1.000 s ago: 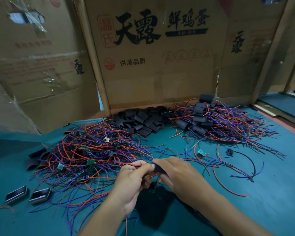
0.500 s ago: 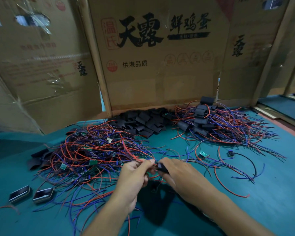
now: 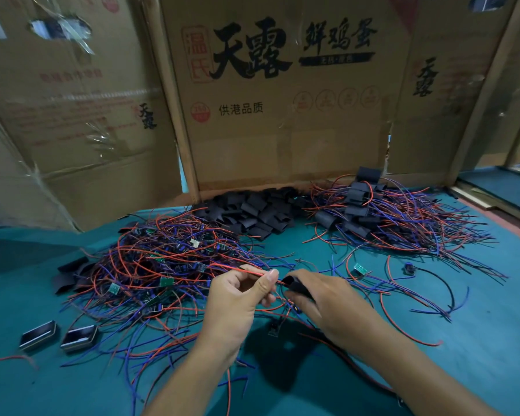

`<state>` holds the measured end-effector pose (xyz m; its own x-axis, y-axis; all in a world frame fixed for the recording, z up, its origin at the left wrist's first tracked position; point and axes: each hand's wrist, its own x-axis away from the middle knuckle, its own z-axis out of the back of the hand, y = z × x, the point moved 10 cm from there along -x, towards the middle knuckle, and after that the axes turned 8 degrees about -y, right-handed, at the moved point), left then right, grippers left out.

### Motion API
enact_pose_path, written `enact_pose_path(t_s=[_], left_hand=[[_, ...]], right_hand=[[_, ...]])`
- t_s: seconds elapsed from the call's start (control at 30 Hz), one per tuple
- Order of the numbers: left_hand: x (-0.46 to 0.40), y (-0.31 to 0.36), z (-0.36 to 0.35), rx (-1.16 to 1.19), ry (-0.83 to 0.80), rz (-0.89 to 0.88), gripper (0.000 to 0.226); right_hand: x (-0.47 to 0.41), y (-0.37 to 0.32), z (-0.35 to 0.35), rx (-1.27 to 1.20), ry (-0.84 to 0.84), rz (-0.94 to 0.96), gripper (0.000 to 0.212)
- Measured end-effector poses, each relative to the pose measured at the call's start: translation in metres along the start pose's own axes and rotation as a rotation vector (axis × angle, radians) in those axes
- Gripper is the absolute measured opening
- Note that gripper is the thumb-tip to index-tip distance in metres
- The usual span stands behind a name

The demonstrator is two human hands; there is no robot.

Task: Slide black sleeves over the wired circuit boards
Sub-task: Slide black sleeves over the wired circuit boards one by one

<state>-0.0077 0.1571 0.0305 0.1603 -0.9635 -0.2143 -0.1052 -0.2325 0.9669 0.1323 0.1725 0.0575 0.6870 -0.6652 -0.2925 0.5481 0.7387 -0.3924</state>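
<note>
My left hand (image 3: pixel 237 298) pinches red wires (image 3: pixel 246 271) between thumb and fingers, above the green mat. My right hand (image 3: pixel 327 298) grips a black sleeve (image 3: pixel 294 285), its open end facing the wires, which run into it. The board on those wires is hidden. A tangle of red and blue wired circuit boards (image 3: pixel 162 265) lies to the left. Loose black sleeves (image 3: pixel 252 211) are piled at the back centre. Sleeved boards with wires (image 3: pixel 382 217) are heaped at the back right.
Cardboard boxes (image 3: pixel 282 115) wall off the back of the table. Two small dark rectangular parts (image 3: pixel 57 337) sit at the front left. A bare green board (image 3: pixel 360 269) and a black-wired part (image 3: pixel 407 267) lie to the right among stray wires.
My hands have drawn slightly apart. The left hand now pulls the red wires out to the left while the right holds the sleeve, which shows more clearly.
</note>
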Motion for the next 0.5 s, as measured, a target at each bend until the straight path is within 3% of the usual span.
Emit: enact_pose_path(t_s=[0.17, 0.2, 0.33, 0.4, 0.5], left_hand=[[-0.002, 0.000, -0.003, -0.073, -0.017, -0.037, 0.033], [-0.002, 0.005, -0.001, -0.193, -0.023, -0.086, 0.036], [0.006, 0.028, -0.009, -1.130, -0.069, -0.426, 0.043], [0.004, 0.028, -0.007, -1.245, -0.059, -0.440, 0.045], [0.000, 0.026, -0.008, -1.340, -0.038, -0.486, 0.042]], right_hand=[[0.000, 0.006, -0.004, -0.059, -0.056, -0.004, 0.015], [0.000, 0.007, -0.003, -0.063, -0.065, -0.010, 0.015], [-0.009, 0.036, 0.018, -0.044, -0.009, -0.166, 0.016], [-0.026, 0.063, 0.038, -0.033, -0.010, -0.275, 0.016], [-0.064, 0.103, 0.084, 0.126, -0.005, -0.360, 0.034]])
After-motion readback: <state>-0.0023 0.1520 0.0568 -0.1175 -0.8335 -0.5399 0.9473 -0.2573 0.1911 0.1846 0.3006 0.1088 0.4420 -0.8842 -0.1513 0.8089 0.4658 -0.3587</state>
